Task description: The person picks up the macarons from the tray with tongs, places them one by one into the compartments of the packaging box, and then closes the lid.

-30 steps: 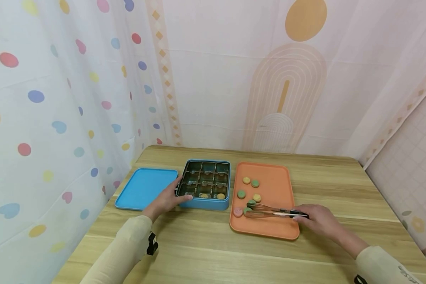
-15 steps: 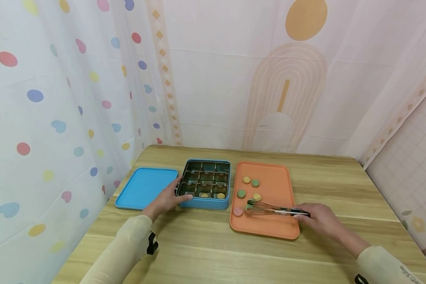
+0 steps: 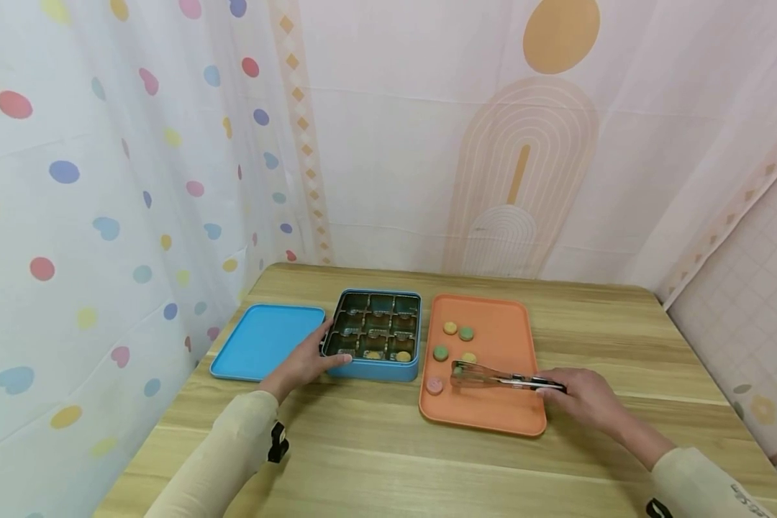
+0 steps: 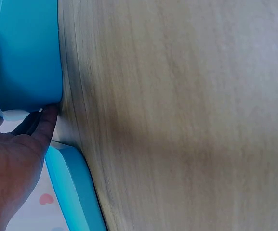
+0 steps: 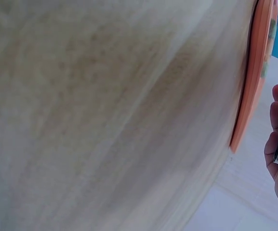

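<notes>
In the head view my right hand (image 3: 583, 394) grips a pair of tongs (image 3: 508, 380) by the dark handle, low over the orange tray (image 3: 492, 414). The tongs' wire ends are close together around a green macaron (image 3: 458, 371); whether they lift it is unclear. A pink macaron (image 3: 434, 385) lies left of them, with several yellow and green ones behind. My left hand (image 3: 304, 363) holds the near left corner of a blue box (image 3: 375, 371), thumb on the front rim, fingers along the left side. Two yellow macarons sit in the front row of its divided insert (image 3: 377, 324).
A flat blue lid (image 3: 268, 342) lies on the wooden table (image 3: 362, 460) left of the box. The box and the tray stand side by side with a narrow gap. Patterned curtains (image 3: 388, 144) hang behind and at the sides of the table.
The tongs' two ends have come together around the green macaron, and the tips have shifted slightly right and away from me. My left hand and the box stay in place.
</notes>
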A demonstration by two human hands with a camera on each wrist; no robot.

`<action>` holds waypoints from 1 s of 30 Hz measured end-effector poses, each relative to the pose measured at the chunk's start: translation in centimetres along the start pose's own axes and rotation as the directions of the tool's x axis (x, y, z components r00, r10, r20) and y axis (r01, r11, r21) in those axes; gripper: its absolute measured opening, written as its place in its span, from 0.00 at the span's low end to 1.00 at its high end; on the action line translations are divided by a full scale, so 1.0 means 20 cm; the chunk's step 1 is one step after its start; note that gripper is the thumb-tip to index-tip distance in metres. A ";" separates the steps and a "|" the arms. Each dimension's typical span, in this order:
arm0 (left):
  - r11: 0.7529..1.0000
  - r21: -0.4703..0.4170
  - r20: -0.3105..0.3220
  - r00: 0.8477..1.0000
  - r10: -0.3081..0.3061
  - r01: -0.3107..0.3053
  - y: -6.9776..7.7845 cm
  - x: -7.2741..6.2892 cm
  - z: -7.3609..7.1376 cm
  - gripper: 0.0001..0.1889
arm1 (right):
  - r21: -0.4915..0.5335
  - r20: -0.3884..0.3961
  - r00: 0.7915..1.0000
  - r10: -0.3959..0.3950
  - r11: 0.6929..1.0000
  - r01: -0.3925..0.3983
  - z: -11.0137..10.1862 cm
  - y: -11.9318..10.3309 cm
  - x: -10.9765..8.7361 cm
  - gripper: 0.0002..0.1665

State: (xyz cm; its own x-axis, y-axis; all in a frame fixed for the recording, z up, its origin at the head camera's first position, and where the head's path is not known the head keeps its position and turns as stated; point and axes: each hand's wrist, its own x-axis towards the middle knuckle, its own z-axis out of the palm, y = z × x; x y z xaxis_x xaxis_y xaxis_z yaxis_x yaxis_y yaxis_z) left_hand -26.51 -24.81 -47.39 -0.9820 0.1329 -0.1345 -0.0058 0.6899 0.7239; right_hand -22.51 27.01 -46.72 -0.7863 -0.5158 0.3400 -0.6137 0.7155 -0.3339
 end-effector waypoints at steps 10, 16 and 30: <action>1.000 -0.006 0.001 1.000 -0.001 0.001 0.00 0.00 0.00 0.55 | 0.004 0.006 0.999 0.032 0.999 -0.032 -0.03 -0.03 0.06 0.13; 1.000 -0.001 0.003 1.000 0.000 0.000 0.00 0.00 0.00 0.55 | 0.052 0.019 0.999 0.033 0.998 -0.034 -0.04 -0.06 0.12 0.13; 1.000 -0.001 0.002 1.000 0.006 -0.006 0.02 -0.01 0.00 0.55 | 0.056 0.014 1.000 0.015 0.998 -0.016 -0.02 -0.13 0.30 0.15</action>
State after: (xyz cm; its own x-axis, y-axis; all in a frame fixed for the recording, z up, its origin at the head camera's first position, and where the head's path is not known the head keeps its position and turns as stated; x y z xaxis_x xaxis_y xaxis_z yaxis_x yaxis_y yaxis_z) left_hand -26.24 -24.70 -47.05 -0.9816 0.1386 -0.1314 0.0002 0.6886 0.7252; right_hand -25.54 22.23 -43.57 -0.7965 -0.5116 0.3224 -0.6041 0.6960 -0.3881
